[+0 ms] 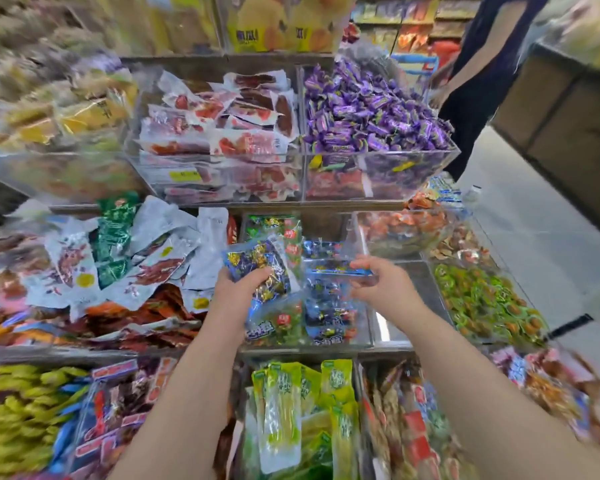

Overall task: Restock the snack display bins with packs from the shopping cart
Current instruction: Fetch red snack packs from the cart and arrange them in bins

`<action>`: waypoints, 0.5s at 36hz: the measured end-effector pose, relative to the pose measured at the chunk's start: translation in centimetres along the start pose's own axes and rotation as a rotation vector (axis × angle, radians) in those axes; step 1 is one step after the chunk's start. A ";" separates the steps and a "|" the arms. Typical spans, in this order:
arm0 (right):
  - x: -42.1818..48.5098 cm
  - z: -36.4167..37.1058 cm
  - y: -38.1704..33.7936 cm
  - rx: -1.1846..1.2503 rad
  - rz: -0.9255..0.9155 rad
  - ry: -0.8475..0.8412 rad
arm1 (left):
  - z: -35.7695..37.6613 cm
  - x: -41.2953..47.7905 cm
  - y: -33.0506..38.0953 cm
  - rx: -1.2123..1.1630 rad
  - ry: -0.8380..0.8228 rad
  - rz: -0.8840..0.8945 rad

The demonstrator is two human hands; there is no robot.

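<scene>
– Pack (pixel 257 268): clear film w/ blue edges, gold & purple wrapped sweets inside. Held tilted over the mid-tier clear bin (pixel 309 342) by L hand (pixel 238 289), fingers curled round its lower part.
– R hand (pixel 385 285)?
– Pinching top edge of a second blue pack (pixel 340 271), same sort, lower part down in that bin, just beside the first.
– Rest of the bin?
– More blue packs at front right. Green packs (pixel 284 233) w/ red labels at back & front left.
– Neighbours?
– To the right, bin of green-ringed snacks (pixel 482 299). To the left, loose heap of silver & green pouches (pixel 136 251). On the tier above, purple sweets (pixel 371 112) piled high in a clear bin, next to red-and-white packs (pixel 222 133) in another. Below, long yellow-green pouches (pixel 291 410) standing upright; yellow packs (pixel 14 410) far left, blurred.
– Anyone else about?
– Person in dark clothes (pixel 482 64), top right, well apart from both hands.
</scene>
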State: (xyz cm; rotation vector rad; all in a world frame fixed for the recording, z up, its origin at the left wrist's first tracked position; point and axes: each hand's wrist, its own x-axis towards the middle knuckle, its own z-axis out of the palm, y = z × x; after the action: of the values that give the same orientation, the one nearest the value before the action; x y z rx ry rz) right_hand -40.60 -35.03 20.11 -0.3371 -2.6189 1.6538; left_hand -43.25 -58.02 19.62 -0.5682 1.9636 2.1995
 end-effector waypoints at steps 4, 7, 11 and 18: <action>2.3 -0.4 -0.1 -0.007 0.038 0.146 | -0.5 1.2 0.2 0.004 -0.003 -0.026; 4.7 -0.8 -0.8 0.172 0.087 0.168 | -0.6 1.8 0.3 -0.001 0.007 -0.048; 8.6 -1.3 -2.8 0.290 0.137 0.154 | -0.7 2.4 0.6 -0.030 0.003 -0.069; 13.3 -0.1 -3.1 0.162 0.231 0.051 | -1.0 3.5 0.6 -0.049 0.028 -0.094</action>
State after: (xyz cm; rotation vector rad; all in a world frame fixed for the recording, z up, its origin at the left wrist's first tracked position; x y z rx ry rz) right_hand -54.09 -33.58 21.71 -0.6868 -2.4671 1.8816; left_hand -46.54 -59.60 18.82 -0.6867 1.8607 2.1998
